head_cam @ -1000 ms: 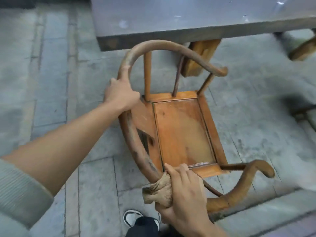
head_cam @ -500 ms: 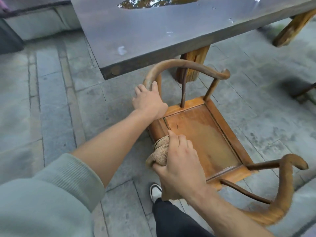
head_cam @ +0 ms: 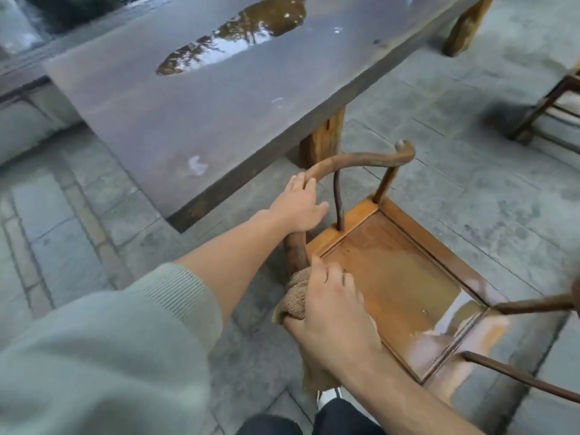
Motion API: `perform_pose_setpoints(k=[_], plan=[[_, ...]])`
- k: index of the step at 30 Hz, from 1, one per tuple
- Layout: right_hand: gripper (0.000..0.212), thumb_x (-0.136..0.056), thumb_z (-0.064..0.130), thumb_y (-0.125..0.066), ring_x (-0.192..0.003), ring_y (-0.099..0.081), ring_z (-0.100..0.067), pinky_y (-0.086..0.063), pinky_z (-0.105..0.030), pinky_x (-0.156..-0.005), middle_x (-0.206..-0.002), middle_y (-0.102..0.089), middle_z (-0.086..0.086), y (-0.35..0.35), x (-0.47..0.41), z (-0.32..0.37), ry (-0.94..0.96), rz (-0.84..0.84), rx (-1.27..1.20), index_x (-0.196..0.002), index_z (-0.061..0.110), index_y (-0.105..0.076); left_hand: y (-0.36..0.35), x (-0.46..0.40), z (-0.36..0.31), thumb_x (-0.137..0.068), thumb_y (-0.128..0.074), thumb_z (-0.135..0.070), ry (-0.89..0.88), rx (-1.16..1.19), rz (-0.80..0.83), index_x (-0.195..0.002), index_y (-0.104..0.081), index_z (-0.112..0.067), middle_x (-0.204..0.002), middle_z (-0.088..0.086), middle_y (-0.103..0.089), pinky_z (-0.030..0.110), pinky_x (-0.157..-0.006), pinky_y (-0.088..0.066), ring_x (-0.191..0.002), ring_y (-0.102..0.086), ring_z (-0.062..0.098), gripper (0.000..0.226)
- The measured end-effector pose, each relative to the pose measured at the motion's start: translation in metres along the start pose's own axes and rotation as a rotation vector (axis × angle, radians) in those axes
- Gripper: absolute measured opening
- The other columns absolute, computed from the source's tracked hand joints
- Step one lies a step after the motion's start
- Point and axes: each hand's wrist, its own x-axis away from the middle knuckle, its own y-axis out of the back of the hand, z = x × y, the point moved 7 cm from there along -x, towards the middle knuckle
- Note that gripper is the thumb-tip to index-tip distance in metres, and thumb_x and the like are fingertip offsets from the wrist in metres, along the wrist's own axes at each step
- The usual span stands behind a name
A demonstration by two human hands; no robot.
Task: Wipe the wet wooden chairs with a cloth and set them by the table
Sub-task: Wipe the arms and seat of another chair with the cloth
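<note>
Chair (head_cam: 392, 277) of orange-brown wood stood on the stone-paved floor (head_cam: 470, 196) just beside the corner of the long grey worktop (head_cam: 188, 98), its seat panel wet and shining toward the near right edge. The left hand (head_cam: 298, 207) was curled over the dark curved arm rail (head_cam: 361, 160), its grip closed round the rail where the rail bends down toward the seat. The right hand (head_cam: 329, 312) had its grip closed on a bunched tan cloth (head_cam: 293, 298), pressing the cloth against the lower part of the same rail at the seat's near left corner; a flap of cloth hung below the wrist. A puddle (head_cam: 235, 32) lay on the worktop's far part, reflecting trees. Part of a second chair (head_cam: 546, 111) stood well apart at the right edge, blurred. A shoe (head_cam: 328, 395) showed under the right forearm.
</note>
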Motion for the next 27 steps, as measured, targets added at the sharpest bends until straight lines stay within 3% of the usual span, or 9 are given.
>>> perform_pose_setpoints(k=[6,12,16,19,21,24,25,27], plan=[[0.107,-0.082,0.067,-0.067,-0.127,-0.044,-0.031,-0.045,-0.045,-0.102,-0.138,-0.039,-0.006,-0.001,-0.065,0.023,-0.209,-0.035,0.0,-0.157,0.015,-0.013,0.001,-0.083,0.006,-0.098,-0.037,-0.054,-0.042,0.103,0.085,-0.156,-0.017,-0.016,-0.16,0.018,-0.018,0.045,-0.11,-0.033,-0.14,-0.035,0.038,0.072],[0.092,-0.084,0.059,-0.072,-0.124,-0.048,-0.033,-0.048,-0.048,-0.098,-0.135,-0.042,-0.009,0.007,-0.149,0.035,-0.521,-0.06,-0.051,-0.15,0.015,-0.025,-0.005,-0.163,0.006,-0.097,-0.048,-0.031,-0.042,0.247,0.302,-0.147,-0.025,-0.01,-0.133,0.021,-0.052,0.05,-0.091,-0.055,-0.11,-0.061,0.04,0.059],[0.049,-0.093,0.038,-0.065,-0.114,-0.054,-0.034,-0.048,-0.047,-0.092,-0.125,-0.051,-0.007,0.016,-0.189,0.036,-0.69,-0.116,0.001,-0.131,0.018,-0.041,-0.016,-0.202,0.001,-0.094,-0.048,-0.04,0.018,0.242,0.337,-0.139,-0.035,-0.007,-0.114,0.02,-0.065,0.046,-0.087,-0.058,-0.098,-0.067,0.036,0.058],[0.034,-0.096,0.029,-0.056,-0.114,-0.055,-0.033,-0.05,-0.05,-0.091,-0.122,-0.052,-0.005,0.014,-0.228,0.013,-0.828,-0.164,-0.125,-0.126,0.022,-0.043,-0.033,-0.236,-0.008,-0.093,-0.044,-0.049,0.112,0.366,0.418,-0.132,-0.05,-0.004,-0.113,0.021,-0.067,0.046,-0.091,-0.055,-0.099,-0.067,0.038,0.06],[0.039,-0.093,0.038,-0.05,-0.121,-0.052,-0.032,-0.049,-0.051,-0.098,-0.125,-0.048,-0.004,0.013,-0.255,-0.006,-0.913,-0.178,-0.306,-0.128,0.023,-0.042,-0.037,-0.253,-0.014,-0.096,-0.035,-0.053,0.147,0.355,0.462,-0.135,-0.051,-0.003,-0.124,0.023,-0.062,0.044,-0.1,-0.048,-0.111,-0.061,0.038,0.065],[0.066,-0.072,0.054,-0.04,-0.121,-0.052,-0.034,-0.044,-0.045,-0.104,-0.128,-0.05,-0.008,0.016,-0.295,-0.033,-1.019,-0.193,-0.472,-0.126,0.018,-0.044,-0.041,-0.283,-0.032,-0.102,-0.01,-0.054,0.147,0.247,0.546,-0.147,-0.04,-0.002,-0.147,0.024,-0.045,0.047,-0.115,-0.03,-0.135,-0.041,0.038,0.075],[0.065,-0.073,0.055,-0.044,-0.121,-0.053,-0.035,-0.044,-0.044,-0.102,-0.128,-0.05,-0.009,0.016,-0.304,-0.039,-1.043,-0.189,-0.488,-0.126,0.016,-0.045,-0.045,-0.289,-0.038,-0.102,-0.008,-0.055,0.155,0.25,0.613,-0.148,-0.037,-0.003,-0.146,0.023,-0.046,0.048,-0.112,-0.034,-0.133,-0.043,0.037,0.076],[0.061,-0.081,0.053,-0.061,-0.121,-0.051,-0.033,-0.045,-0.045,-0.098,-0.128,-0.048,-0.008,0.018,-0.326,-0.059,-1.1,-0.202,-0.513,-0.127,0.017,-0.043,-0.055,-0.313,-0.058,-0.1,-0.011,-0.061,0.174,0.284,0.705,-0.141,-0.046,-0.007,-0.125,0.018,-0.06,0.045,-0.094,-0.048,-0.11,-0.058,0.034,0.076]])
